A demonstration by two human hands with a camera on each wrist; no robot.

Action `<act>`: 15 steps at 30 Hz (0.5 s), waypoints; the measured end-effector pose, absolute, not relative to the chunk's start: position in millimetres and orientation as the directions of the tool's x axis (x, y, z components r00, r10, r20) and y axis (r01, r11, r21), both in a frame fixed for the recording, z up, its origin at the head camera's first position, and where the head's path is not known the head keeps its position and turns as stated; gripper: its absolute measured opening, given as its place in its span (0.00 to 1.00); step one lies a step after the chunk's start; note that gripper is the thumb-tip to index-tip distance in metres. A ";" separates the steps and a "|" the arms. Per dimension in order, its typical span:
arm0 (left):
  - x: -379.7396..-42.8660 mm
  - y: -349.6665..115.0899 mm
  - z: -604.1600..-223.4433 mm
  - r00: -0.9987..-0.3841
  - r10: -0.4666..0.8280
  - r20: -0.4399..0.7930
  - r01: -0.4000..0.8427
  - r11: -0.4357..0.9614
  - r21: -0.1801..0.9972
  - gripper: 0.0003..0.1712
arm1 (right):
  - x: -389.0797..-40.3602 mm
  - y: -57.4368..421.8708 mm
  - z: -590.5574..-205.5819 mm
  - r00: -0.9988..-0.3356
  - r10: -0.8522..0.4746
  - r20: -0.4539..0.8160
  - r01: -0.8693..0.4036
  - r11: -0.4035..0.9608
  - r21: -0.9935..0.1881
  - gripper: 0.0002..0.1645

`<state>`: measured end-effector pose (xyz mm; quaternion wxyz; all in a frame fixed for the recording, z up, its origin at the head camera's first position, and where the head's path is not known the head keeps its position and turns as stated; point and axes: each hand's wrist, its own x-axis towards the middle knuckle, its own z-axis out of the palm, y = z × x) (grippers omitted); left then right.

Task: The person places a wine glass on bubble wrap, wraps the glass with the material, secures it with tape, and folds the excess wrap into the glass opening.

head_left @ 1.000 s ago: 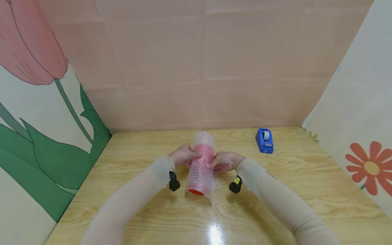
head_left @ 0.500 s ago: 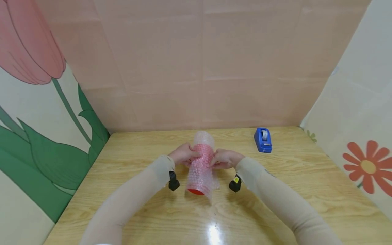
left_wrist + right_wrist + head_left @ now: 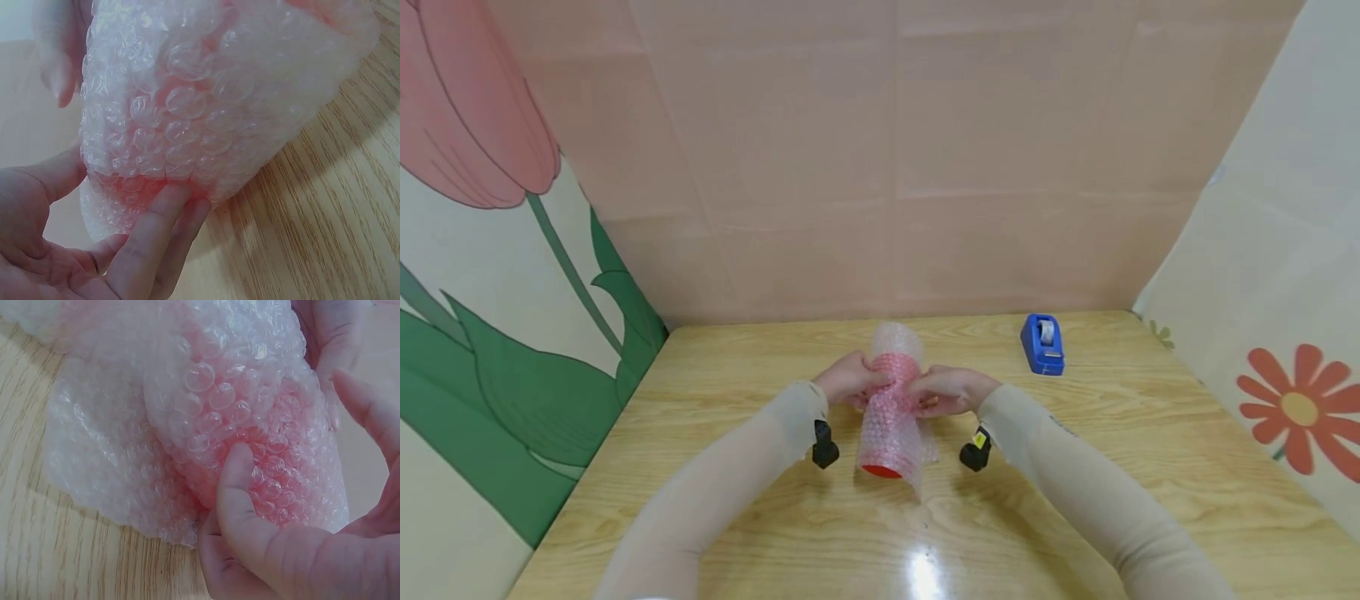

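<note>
A red object (image 3: 882, 472) is rolled inside clear bubble wrap (image 3: 891, 433) and lies lengthwise on the table; only its near end shows bare. From the left side my left hand (image 3: 850, 377) holds the roll, its fingers bent against the wrap in the left wrist view. Opposite it, my right hand (image 3: 951, 390) grips the right side, with curled fingers pressing the bubbles in the right wrist view. A loose flap of wrap (image 3: 106, 450) spreads out on the table beside the roll there. Most of the red object is veiled by the wrap.
A blue tape dispenser (image 3: 1043, 344) with a roll of tape stands at the back right of the wooden table (image 3: 760, 533). A pinkish wall covering (image 3: 790, 167) rises behind the table, and flower-printed panels (image 3: 1285, 275) flank it.
My right hand has shifted slightly at the roll's right side, its fingers moving a little onto the wrap. The left hand keeps its hold, and the roll lies nearly the same.
</note>
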<state>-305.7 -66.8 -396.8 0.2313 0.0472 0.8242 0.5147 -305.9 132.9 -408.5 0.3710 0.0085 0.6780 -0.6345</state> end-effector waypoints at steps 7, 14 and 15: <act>-305.2 -67.4 -396.4 -0.889 0.314 -0.334 -0.158 0.475 0.866 0.21 | -305.0 127.7 -409.3 -0.745 -0.416 -0.521 0.488 0.194 -0.851 0.15; -304.6 -68.3 -397.7 -0.891 0.314 -0.328 -0.151 0.477 0.866 0.21 | -304.4 125.3 -412.8 -0.765 -0.397 -0.508 0.447 0.240 -0.861 0.07; -304.8 -68.6 -398.1 -0.892 0.316 -0.324 -0.144 0.481 0.865 0.21 | -304.3 125.1 -413.0 -0.767 -0.393 -0.507 0.447 0.240 -0.862 0.07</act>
